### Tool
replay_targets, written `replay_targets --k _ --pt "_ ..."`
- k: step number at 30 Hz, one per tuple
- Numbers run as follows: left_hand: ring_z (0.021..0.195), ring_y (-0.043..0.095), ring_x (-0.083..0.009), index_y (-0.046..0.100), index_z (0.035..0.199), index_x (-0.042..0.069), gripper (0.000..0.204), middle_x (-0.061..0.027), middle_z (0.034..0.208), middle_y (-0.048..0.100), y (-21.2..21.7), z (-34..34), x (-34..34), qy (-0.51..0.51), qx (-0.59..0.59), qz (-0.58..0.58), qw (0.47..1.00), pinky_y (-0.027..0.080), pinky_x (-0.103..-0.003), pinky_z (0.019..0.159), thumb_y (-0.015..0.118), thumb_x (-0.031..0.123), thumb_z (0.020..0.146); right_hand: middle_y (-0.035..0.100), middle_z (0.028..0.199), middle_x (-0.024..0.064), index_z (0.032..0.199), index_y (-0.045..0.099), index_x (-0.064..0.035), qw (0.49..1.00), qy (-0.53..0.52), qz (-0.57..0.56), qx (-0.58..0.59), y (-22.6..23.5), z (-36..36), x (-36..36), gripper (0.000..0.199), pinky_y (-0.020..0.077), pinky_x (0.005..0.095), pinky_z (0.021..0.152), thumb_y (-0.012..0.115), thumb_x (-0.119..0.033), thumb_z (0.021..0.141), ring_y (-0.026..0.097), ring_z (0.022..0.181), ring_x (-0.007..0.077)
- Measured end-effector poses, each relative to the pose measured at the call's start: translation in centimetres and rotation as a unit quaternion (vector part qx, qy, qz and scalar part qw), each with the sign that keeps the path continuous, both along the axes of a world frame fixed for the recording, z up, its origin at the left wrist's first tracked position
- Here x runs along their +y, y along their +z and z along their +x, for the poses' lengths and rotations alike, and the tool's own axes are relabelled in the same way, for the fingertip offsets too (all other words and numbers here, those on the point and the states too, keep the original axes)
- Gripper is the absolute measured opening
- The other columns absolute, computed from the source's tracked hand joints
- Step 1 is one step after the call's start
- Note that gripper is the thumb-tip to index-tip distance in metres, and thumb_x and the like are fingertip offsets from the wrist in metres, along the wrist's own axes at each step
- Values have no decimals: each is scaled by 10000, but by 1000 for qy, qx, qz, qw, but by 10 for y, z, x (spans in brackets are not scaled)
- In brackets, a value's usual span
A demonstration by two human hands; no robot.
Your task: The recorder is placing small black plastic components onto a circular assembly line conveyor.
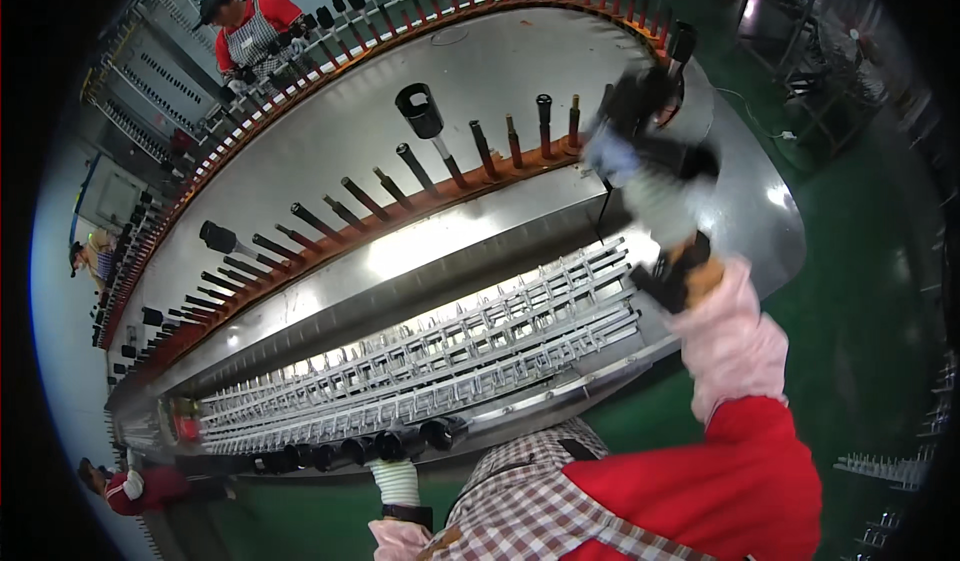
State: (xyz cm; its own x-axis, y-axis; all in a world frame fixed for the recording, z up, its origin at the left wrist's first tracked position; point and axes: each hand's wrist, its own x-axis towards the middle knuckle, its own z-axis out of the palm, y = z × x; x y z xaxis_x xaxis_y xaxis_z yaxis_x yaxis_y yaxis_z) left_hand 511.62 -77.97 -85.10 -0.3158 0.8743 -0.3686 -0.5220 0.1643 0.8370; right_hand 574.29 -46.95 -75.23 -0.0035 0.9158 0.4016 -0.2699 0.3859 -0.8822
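Observation:
My right hand (655, 186), in a pale glove, reaches over the right end of the steel table and is smeared by motion. A dark, blurred black piece (640, 101) is at its fingers; whether it is gripped does not show. My left hand (396, 479), in a striped light glove, is at the table's near edge, against a row of black cup-shaped pieces (400, 443). Those pieces hide its fingers. Near my right hand, a curved line of upright red-and-black spindles (513, 141) crosses the table. One spindle carries a larger black cup (418, 111).
Long metal racks with many prongs (450, 341) lie in the trough between my hands. An outer track of spindles (400, 26) curves round the far side. Co-workers (262, 36) stand beyond it and at the left. Dark-framed stands (830, 71) stand on the green floor at right.

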Motion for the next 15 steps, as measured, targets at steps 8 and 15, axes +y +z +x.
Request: replay_targets --k 8,15 --pt "617 609 -178 576 1042 93 241 -59 878 629 77 163 25 -46 254 -108 960 469 -278 456 641 51 814 624 925 15 1057 610 -66 815 96 -418 390 -46 -148 -263 263 484 246 726 571 -255 880 590 787 115" --pt "492 522 -113 541 986 119 140 -22 788 583 66 185 14 -111 353 -97 924 373 -231 398 613 134 867 602 797 -14 968 643 -119 824 85 -480 289 1 -139 -274 219 429 220 619 555 -298 877 541 707 80"
